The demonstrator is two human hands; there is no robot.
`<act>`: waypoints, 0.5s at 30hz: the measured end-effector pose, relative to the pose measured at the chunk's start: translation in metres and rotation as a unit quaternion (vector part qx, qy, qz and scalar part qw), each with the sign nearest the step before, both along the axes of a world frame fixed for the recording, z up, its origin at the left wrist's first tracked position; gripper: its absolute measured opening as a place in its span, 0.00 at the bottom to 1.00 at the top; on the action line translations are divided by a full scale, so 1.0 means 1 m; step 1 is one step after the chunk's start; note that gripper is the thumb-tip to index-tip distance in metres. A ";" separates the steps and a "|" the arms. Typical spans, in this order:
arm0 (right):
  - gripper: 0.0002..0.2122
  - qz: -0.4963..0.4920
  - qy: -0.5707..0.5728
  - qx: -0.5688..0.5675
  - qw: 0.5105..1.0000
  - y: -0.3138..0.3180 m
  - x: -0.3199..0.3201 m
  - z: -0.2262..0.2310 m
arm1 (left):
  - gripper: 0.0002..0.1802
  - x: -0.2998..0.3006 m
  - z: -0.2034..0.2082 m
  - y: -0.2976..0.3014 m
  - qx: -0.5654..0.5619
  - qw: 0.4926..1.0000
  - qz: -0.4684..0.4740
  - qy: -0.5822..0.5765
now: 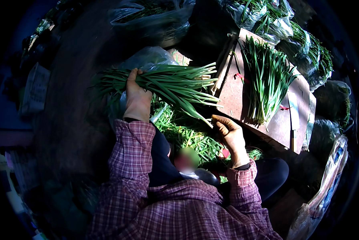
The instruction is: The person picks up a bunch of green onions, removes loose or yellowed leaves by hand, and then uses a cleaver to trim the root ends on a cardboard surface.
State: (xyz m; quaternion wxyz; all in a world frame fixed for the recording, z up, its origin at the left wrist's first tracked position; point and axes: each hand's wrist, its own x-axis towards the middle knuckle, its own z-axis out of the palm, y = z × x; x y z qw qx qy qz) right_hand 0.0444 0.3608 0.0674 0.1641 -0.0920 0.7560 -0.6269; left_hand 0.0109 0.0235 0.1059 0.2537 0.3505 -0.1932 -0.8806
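Hands sort a bundle of green chives above a littered lap.

Nearest the camera, the right hand (230, 138) pinches the tip of one stray leaf between thumb and fingers, just below the bundle (167, 82). The left hand (137, 98) is wrapped tight around the bundle near its leftward end, so its long axis runs left to right, loose ends toward the right hand. Trimmings (187, 134) lie beneath. Beyond, another sheaf (267, 80) rests lengthwise on a brown board (233, 96); bagged greens (307, 52) sit farthest.
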 end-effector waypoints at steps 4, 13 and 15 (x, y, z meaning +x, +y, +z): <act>0.11 -0.008 -0.262 -0.362 0.895 -0.029 -0.014 0.028 | 0.07 -0.005 0.000 0.016 0.015 1.000 0.012 0.018; 0.12 0.113 -0.153 -0.176 0.966 -0.104 -0.007 0.048 | 0.04 -0.009 0.003 0.031 0.082 0.996 0.019 0.033; 0.12 0.071 -0.178 -0.172 0.966 -0.108 -0.005 0.038 | 0.04 -0.007 0.004 0.030 0.077 0.996 0.020 0.044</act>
